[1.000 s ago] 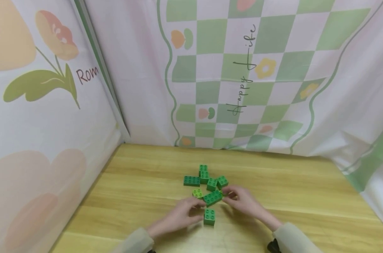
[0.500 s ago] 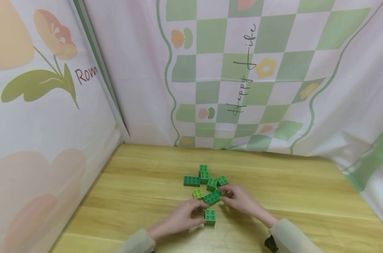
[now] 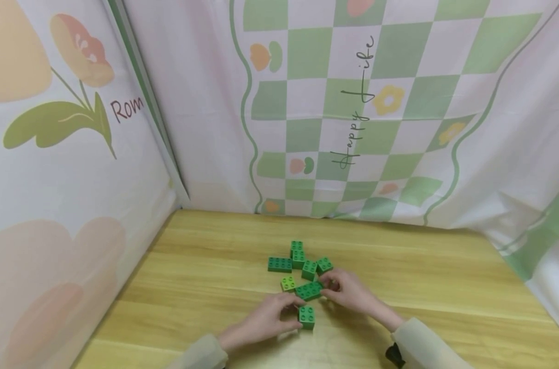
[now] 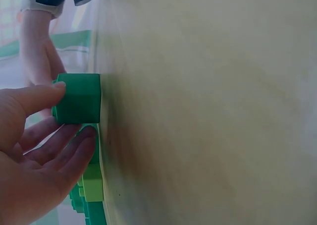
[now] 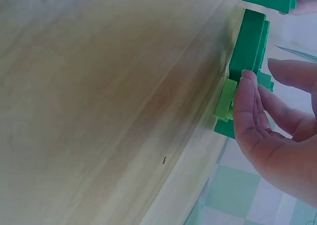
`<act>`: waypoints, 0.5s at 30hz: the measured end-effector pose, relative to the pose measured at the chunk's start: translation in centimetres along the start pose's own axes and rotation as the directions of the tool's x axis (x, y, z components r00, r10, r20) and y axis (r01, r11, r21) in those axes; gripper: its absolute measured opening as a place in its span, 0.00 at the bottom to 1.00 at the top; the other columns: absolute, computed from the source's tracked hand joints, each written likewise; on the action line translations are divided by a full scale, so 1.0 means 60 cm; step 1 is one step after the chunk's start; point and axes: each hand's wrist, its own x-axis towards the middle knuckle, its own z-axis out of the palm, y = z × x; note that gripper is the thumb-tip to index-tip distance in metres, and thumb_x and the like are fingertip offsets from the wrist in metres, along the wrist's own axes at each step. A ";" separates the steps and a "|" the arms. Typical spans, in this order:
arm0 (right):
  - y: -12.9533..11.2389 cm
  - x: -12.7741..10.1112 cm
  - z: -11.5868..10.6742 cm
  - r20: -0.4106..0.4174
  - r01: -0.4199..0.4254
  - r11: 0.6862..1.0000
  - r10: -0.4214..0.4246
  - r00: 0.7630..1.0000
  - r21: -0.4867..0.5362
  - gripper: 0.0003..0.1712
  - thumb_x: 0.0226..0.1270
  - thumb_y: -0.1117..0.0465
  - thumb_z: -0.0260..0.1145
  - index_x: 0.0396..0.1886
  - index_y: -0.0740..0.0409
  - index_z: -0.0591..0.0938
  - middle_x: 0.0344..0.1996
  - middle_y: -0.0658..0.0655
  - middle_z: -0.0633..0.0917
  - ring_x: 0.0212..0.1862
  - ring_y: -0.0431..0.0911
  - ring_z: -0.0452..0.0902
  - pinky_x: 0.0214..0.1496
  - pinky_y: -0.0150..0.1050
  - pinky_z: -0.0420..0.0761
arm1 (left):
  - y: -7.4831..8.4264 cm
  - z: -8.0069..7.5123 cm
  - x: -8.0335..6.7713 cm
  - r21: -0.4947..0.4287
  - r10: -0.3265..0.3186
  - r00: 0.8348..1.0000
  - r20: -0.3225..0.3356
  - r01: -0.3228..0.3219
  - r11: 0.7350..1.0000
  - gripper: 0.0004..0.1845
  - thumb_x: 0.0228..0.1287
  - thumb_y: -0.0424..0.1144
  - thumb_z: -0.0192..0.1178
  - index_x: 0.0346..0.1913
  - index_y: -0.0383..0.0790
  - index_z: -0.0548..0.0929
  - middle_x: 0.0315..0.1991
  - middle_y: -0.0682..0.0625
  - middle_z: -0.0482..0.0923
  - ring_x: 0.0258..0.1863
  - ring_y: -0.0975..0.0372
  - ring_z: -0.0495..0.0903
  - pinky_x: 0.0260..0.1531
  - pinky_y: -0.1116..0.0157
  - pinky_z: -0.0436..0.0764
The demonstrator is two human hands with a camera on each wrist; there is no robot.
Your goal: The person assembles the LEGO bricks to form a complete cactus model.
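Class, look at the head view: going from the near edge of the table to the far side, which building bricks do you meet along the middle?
Square green brick at the left hand → long green brick touched by the right hand → far green brick.

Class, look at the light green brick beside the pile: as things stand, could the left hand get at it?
Probably yes. The light green brick lies open on the table, just beyond the left hand, which holds a square green brick; nothing lies between them.
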 end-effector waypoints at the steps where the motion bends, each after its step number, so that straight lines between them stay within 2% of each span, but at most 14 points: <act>1: 0.000 -0.001 0.000 -0.001 0.003 1.000 -0.003 1.000 -0.002 0.16 0.62 0.62 0.70 0.47 0.67 0.83 0.38 0.58 0.84 0.32 0.33 0.75 0.32 0.25 0.78 | 0.000 0.000 0.000 -0.008 -0.006 1.000 -0.001 0.006 1.000 0.22 0.62 0.41 0.68 0.58 0.42 0.80 0.55 0.53 0.83 0.54 0.68 0.80 0.57 0.72 0.80; 6: -0.003 -0.004 0.000 -0.007 0.010 1.000 -0.010 1.000 -0.016 0.15 0.61 0.62 0.71 0.45 0.65 0.83 0.40 0.60 0.85 0.33 0.34 0.76 0.32 0.25 0.78 | 0.001 0.002 0.000 -0.039 -0.012 1.000 -0.009 0.012 0.999 0.20 0.62 0.39 0.68 0.57 0.42 0.80 0.54 0.53 0.83 0.53 0.68 0.81 0.56 0.73 0.80; 15: -0.005 -0.003 0.004 -0.003 0.003 1.000 -0.003 1.000 -0.026 0.20 0.58 0.65 0.72 0.50 0.67 0.82 0.43 0.62 0.84 0.32 0.34 0.77 0.32 0.24 0.79 | -0.001 0.000 -0.004 -0.036 -0.002 1.000 -0.002 0.002 0.999 0.20 0.62 0.40 0.67 0.56 0.43 0.80 0.53 0.53 0.84 0.52 0.69 0.81 0.55 0.74 0.81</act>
